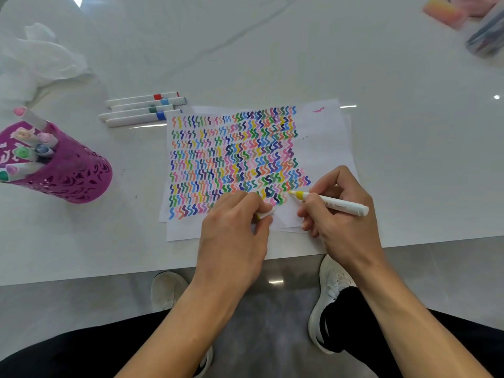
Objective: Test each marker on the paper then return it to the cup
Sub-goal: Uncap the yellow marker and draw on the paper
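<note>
A white sheet of paper [324, 132] covered with rows of coloured squiggles lies on the white table. My right hand [338, 214] grips an uncapped yellow marker [332, 204], its tip touching the paper near the lower right squiggles. My left hand [234, 227] rests on the paper's lower edge and pinches the marker's white cap [266, 214]. A purple cut-out cup [62, 173] at the left holds several capped markers. Several more capped markers [141, 109] lie side by side on the table above the paper's left corner.
Crumpled white tissue [41, 58] lies at the far left. A pink-orange object [444, 10] and a clear case of pens [485, 36] sit at the far right corner. The table's front edge [109, 274] runs just below my hands, with my legs and shoes beneath.
</note>
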